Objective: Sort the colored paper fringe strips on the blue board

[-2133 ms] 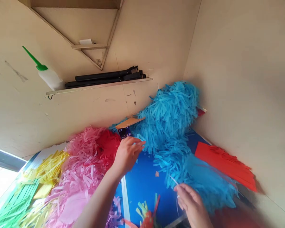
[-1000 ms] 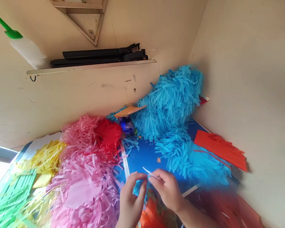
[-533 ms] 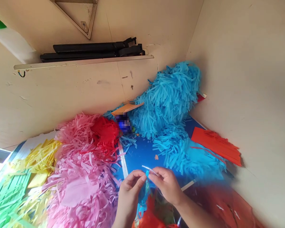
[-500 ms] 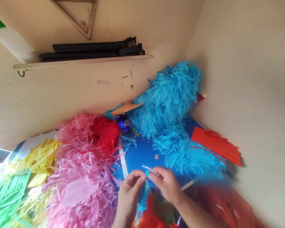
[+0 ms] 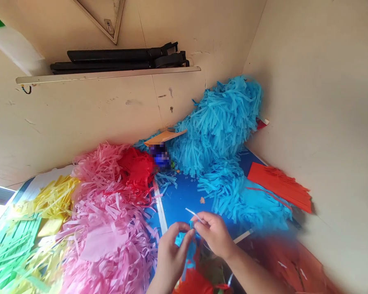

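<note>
Blue tissue tuft (image 5: 185, 245) sits between both hands, above the blue counter (image 5: 180, 196). Right hand (image 5: 216, 237) grips narrow on a thin white strip (image 5: 191, 212) at the tuft; left hand (image 5: 171, 257) has closed in, pinching the tuft. Pink tissue fringe (image 5: 110, 232) lies just beside.

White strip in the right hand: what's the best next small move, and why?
Probably pinch the white strip down against the blue paper fringe with the right hand: its free end sticks out loose, while the left hand seems to grip the fringe just beneath it.
</note>
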`<state>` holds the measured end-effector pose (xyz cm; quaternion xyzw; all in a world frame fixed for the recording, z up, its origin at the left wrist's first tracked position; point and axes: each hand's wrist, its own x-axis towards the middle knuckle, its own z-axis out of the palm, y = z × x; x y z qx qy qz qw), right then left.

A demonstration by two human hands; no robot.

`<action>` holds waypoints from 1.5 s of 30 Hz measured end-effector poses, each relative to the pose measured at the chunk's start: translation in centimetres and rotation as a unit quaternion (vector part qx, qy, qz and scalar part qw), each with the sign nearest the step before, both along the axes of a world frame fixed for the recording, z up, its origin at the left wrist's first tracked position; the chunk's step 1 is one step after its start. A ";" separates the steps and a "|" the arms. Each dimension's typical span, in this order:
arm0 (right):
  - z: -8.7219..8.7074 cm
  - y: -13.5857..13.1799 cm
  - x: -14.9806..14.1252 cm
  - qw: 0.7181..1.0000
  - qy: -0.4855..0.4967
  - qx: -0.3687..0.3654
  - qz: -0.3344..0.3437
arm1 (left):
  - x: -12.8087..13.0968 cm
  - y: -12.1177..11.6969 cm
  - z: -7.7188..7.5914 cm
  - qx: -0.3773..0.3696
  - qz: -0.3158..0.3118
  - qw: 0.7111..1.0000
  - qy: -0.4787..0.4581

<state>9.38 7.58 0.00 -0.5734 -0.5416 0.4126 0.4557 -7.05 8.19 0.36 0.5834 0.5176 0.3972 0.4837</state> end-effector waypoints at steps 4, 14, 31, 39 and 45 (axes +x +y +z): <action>1.1 -0.2 1.4 0.999 0.041 -0.021 -0.001 | -0.6 0.2 -0.5 -0.170 0.031 0.963 -0.205; 1.2 0.0 -0.7 0.995 0.067 -0.055 0.048 | 0.0 -0.3 -0.3 -0.139 -0.033 0.966 -0.216; 0.2 -0.2 0.2 0.989 0.114 -0.063 0.066 | 0.8 -0.5 -0.6 -0.147 -0.017 0.968 -0.201; -0.4 -0.4 0.2 0.995 0.070 -0.041 0.066 | 0.8 -0.4 -0.3 -0.128 -0.034 0.978 -0.158; -0.7 -0.5 -0.2 0.999 0.045 -0.018 0.002 | 0.4 -0.5 -0.2 -0.041 -0.044 0.998 -0.029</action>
